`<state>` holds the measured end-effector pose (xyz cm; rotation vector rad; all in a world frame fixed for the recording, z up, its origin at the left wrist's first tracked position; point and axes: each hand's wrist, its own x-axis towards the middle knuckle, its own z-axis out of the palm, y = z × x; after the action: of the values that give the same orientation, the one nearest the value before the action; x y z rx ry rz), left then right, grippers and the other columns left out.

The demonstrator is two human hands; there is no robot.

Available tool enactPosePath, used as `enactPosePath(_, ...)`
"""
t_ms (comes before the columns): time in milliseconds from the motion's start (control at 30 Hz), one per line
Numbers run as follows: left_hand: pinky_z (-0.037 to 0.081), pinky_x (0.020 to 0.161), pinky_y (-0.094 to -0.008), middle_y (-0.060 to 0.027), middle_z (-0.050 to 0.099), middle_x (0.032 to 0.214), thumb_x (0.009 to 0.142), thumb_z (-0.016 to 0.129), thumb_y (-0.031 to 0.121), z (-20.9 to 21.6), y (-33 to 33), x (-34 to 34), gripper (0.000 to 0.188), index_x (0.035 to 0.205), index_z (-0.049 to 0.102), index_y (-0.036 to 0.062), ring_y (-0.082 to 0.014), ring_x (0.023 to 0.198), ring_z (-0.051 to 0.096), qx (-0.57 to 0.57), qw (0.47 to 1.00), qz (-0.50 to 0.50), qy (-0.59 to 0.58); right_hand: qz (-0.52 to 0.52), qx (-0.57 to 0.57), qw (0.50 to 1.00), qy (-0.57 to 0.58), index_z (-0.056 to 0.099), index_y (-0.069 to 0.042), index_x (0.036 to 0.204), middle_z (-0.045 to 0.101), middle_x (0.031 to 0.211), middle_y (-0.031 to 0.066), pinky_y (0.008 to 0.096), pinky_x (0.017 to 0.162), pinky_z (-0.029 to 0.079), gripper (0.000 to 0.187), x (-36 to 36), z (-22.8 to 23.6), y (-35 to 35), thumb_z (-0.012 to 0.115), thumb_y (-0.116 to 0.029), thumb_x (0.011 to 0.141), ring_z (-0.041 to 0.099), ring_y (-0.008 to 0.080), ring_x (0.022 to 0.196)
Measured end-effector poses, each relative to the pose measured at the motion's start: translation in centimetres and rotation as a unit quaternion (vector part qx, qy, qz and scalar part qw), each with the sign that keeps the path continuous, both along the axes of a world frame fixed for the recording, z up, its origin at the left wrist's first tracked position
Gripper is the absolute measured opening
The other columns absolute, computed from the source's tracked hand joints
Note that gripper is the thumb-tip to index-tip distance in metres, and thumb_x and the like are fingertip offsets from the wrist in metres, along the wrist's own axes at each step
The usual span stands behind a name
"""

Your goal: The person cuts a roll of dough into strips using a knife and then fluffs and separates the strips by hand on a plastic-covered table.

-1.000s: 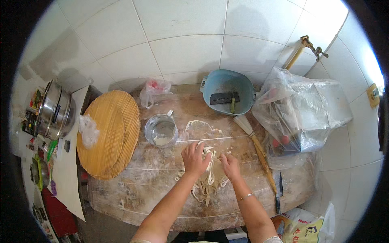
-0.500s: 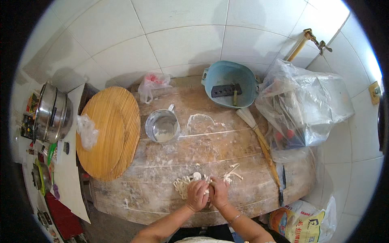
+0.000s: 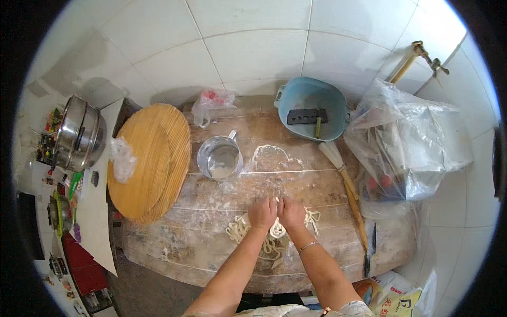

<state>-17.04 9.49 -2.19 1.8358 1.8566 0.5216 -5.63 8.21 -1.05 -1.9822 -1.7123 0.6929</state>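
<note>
Pale noodle strands lie in a loose tangle on the floured wooden board, under and around my wrists. My left hand and my right hand are side by side just beyond the pile, knuckles up and fingers curled. A small pale end of noodle shows between the two hands, and both seem closed on the strands. What lies inside the fingers is mostly hidden. Loops of noodle spread out left of my left wrist and right of my right hand. A bracelet circles my right wrist.
A metal mug stands beyond my left hand, beside round slatted wooden boards. Far right are a blue basin, a long-handled brush, a dark-handled knife and a box under clear plastic. Steamer pots stand far left.
Both hands have moved forward, away from me, and the arms reach farther. More noodles show between the forearms. The view has shifted slightly.
</note>
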Motion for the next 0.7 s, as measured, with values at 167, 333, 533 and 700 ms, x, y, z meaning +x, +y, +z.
enactPosePath(167, 0.042, 0.082, -0.0493, -0.0187, 0.065, 0.08, 0.096, 0.032, 0.038, 4.9, -1.2, -2.5, 0.048, 0.09, 0.067, 0.0052, -0.0396, 0.08, 0.061, -0.05, 0.994, -0.092, -0.002, -0.03, -0.084, 0.996, -0.014, 0.063, -0.002, 0.079, 0.063, 0.077, 0.0248, 0.0502, 0.069, 0.048, 0.037, 0.8, 3.5, -0.4, 0.044, -0.03, 0.093, 0.061, 0.0429, 0.074)
enactPosePath(333, 0.041, 0.086, -0.046, -0.0136, 0.063, 0.107, 0.09, 0.047, 0.026, 3.4, -6.3, -2.9, 0.028, 0.098, 0.064, 0.0064, -0.0341, 0.098, 0.057, 0.062, 0.994, -0.066, -0.059, -0.01, 0.107, 0.992, 0.061, 0.064, -0.006, 0.086, 0.062, 0.074, 0.0178, 0.0493, 0.06, 0.044, 0.025, -2.9, 2.6, -6.4, 0.049, -0.026, 0.09, 0.058, 0.04, 0.064)
enactPosePath(533, 0.035, 0.087, -0.045, -0.0114, 0.06, 0.1, 0.088, 0.049, 0.019, 2.6, -12.7, -4.4, 0.021, 0.098, 0.062, 0.007, -0.0294, 0.095, 0.054, 0.163, 0.98, -0.105, -0.053, 0.029, 0.2, 0.979, -0.029, 0.062, -0.013, 0.092, 0.063, 0.092, 0.0061, 0.0416, 0.083, 0.036, 0.014, -3.9, 1.1, -12.6, 0.059, -0.02, 0.08, 0.057, 0.0258, 0.087)
enactPosePath(700, 0.036, 0.079, -0.0428, -0.0064, 0.062, 0.09, 0.086, 0.049, 0.02, 0.6, -6.1, -3.8, 0.016, 0.088, 0.061, 0.0099, -0.0274, 0.086, 0.055, 0.109, 0.978, -0.173, -0.035, -0.008, 0.14, 0.988, -0.071, 0.059, -0.013, 0.08, 0.06, 0.083, 0.0074, 0.0398, 0.073, 0.037, 0.008, -3.0, -0.2, -7.4, 0.059, -0.021, 0.08, 0.055, 0.0266, 0.081)
